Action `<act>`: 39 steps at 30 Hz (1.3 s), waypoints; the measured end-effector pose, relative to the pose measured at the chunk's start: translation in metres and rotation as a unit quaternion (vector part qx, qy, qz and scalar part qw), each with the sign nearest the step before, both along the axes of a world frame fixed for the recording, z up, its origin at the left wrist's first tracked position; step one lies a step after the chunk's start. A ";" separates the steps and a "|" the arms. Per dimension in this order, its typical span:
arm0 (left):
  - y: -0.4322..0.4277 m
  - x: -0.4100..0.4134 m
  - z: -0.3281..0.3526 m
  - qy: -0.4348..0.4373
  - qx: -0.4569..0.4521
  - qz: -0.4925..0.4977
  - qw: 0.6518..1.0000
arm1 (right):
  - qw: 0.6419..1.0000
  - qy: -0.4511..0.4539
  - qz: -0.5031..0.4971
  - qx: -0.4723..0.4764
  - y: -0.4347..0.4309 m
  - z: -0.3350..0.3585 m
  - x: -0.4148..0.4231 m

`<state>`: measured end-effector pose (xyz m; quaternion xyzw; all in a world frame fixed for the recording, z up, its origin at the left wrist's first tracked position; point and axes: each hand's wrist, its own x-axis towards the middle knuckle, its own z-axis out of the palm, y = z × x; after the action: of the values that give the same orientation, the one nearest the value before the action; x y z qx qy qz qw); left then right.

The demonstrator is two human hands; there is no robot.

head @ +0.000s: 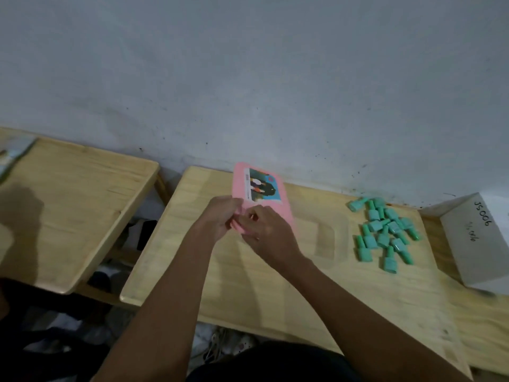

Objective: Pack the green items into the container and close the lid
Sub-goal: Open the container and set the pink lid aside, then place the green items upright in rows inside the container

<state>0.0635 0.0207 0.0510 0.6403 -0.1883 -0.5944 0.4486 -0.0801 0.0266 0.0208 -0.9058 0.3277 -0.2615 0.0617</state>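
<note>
Both hands — left hand and right hand — grip the pink lid; the green bottles lie far right, nearer the right hand.

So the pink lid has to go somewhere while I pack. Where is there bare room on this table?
The near tabletop in front of the clear container is bare, as is the strip left of both hands. It is crowded on the right, where the green bottles lie heaped beside the white box.
</note>
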 end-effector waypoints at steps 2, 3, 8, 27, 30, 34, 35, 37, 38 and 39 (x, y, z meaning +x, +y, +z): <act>0.001 0.014 0.001 -0.031 0.000 0.017 0.999 | 0.997 0.037 0.036 0.062 -0.003 -0.005 -0.001; 0.002 0.028 -0.002 -0.041 0.004 0.028 0.999 | 0.995 0.051 0.037 0.082 -0.005 -0.006 -0.004; 0.008 0.091 -0.026 -0.187 0.129 0.117 0.967 | 0.983 0.065 -0.137 0.099 -0.024 -0.029 -0.050; -0.003 -0.013 -0.077 -0.406 -0.056 -0.118 0.904 | 0.808 -0.132 -0.453 0.352 -0.034 -0.063 -0.154; -0.006 -0.017 -0.084 -0.430 -0.060 -0.110 0.894 | 0.802 -0.132 -0.462 0.355 -0.038 -0.067 -0.156; -0.007 -0.018 -0.090 -0.441 -0.053 -0.092 0.891 | 0.790 -0.164 -0.466 0.363 -0.034 -0.067 -0.159; -0.007 -0.020 -0.089 -0.460 -0.057 -0.070 0.884 | 0.789 -0.170 -0.472 0.354 -0.031 -0.066 -0.163; -0.010 -0.029 -0.086 -0.527 -0.084 -0.043 0.844 | 0.777 -0.176 -0.503 0.335 -0.023 -0.064 -0.176; -0.013 -0.038 -0.083 -0.568 -0.112 -0.054 0.813 | 0.766 -0.176 -0.524 0.327 -0.019 -0.064 -0.185; -0.016 -0.051 -0.078 -0.596 -0.154 -0.075 0.784 | 0.755 -0.176 -0.544 0.321 -0.014 -0.065 -0.196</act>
<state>0.0127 0.0042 -0.0274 0.7737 -0.5543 -0.0891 0.2936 -0.2759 0.0126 -0.0444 -0.4391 0.8134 -0.2854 0.2531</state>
